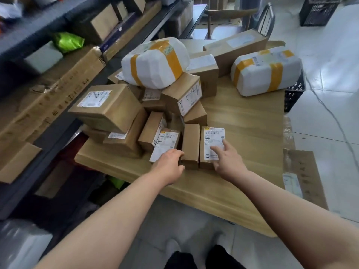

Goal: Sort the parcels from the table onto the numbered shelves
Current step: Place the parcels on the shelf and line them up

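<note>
Several cardboard parcels are piled on the left half of a wooden table (242, 121). At the pile's near edge a narrow plain brown box (191, 144) lies between a small box with a white label (165, 142) and another labelled box (212, 140). My left hand (171, 166) curls its fingers against the narrow box's left side, thumb at its near end. My right hand (227, 160) rests spread fingers on the right labelled box. Two white bags bound with yellow tape lie further back, one on top of the pile (155, 63) and one at the right (266, 70).
Dark shelves (35, 30) holding boxes and a green packet (68, 41) run along the left. A long flattened carton (48, 98) lies on a lower shelf. A black crate (294, 94) stands behind the table's right end, and cardboard (305, 177) leans at its right side.
</note>
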`<state>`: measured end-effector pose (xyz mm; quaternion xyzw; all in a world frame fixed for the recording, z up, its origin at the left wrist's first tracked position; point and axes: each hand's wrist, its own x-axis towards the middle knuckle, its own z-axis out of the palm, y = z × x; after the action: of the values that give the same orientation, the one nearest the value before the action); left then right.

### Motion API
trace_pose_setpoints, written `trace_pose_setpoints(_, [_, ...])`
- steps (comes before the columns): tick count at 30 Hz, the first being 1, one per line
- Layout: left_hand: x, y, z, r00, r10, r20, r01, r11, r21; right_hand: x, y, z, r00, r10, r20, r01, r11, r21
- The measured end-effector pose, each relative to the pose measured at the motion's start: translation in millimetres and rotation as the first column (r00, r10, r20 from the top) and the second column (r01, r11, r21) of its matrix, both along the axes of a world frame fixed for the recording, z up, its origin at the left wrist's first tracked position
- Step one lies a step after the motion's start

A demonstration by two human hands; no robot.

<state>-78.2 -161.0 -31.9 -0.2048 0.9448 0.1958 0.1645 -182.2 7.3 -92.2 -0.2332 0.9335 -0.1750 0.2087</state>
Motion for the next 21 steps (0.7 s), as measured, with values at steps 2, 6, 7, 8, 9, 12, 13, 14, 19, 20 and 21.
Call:
trace_pose_setpoints(2, [-8.2, -4.1, -2.1, 1.000, -0.004, -0.013, 0.004, 1.000, 0.002, -5.8, -10.0, -5.6, 1.000, 0.004, -0.021, -0.004, 1.000, -0.013])
trace_pose_setpoints(6, [-24.4, -10.7, -7.9, 0.999, -0.011, -0.040, 0.012, 1.000, 0.021, -12.5, -31.5, -12.8, 0.999, -0.018, -0.033, 0.017, 1.000, -0.023])
trace_pose_setpoints(7, [-28.8, -10.5, -9.8, 0.999, -0.015, -0.044, 0.016, 1.000, 0.022, -12.1, -34.4, -13.7, 0.999, -0.024, -0.039, 0.024, 1.000, -0.009])
trace_pose_setpoints(8, [-33.0, -9.4, -11.9, 0.999, -0.016, -0.047, 0.017, 1.000, 0.024, -11.1, -36.1, -14.1, 0.999, -0.027, -0.046, 0.027, 1.000, 0.011])
trace_pose_setpoints(9, [-37.3, -7.9, -13.8, 0.999, -0.008, -0.043, 0.009, 0.999, 0.033, -10.1, -36.4, -14.5, 0.998, -0.027, -0.052, 0.029, 0.999, 0.032])
trace_pose_setpoints(12, [-52.1, -0.2, -21.5, 1.000, 0.030, -0.007, -0.029, 0.999, 0.041, -11.5, -31.2, -13.8, 0.998, -0.057, -0.030, 0.059, 0.996, 0.067])
trace_pose_setpoints(13, [-56.6, 3.1, -24.0, 0.999, 0.040, 0.002, -0.040, 0.999, 0.025, -13.6, -27.7, -12.8, 0.997, -0.079, -0.012, 0.080, 0.995, 0.067])
trace_pose_setpoints(14, [-60.7, 6.0, -26.4, 0.998, 0.055, -0.003, -0.055, 0.998, 0.007, -15.9, -23.4, -11.4, 0.995, -0.100, 0.005, 0.099, 0.993, 0.061])
trace_pose_setpoints(19, [-64.9, 16.5, -32.4, 0.998, 0.054, -0.028, -0.054, 0.999, -0.001, -20.4, 13.6, -8.3, 0.988, -0.145, 0.048, 0.143, 0.988, 0.050])
trace_pose_setpoints(20, [-63.4, 19.6, -32.6, 0.999, 0.041, -0.033, -0.040, 0.999, 0.022, -19.4, 22.4, -8.5, 0.989, -0.140, 0.051, 0.138, 0.989, 0.050])
trace_pose_setpoints(21, [-61.0, 23.3, -32.8, 0.999, 0.036, -0.038, -0.034, 0.998, 0.052, -17.5, 30.7, -8.9, 0.990, -0.133, 0.054, 0.131, 0.990, 0.047])
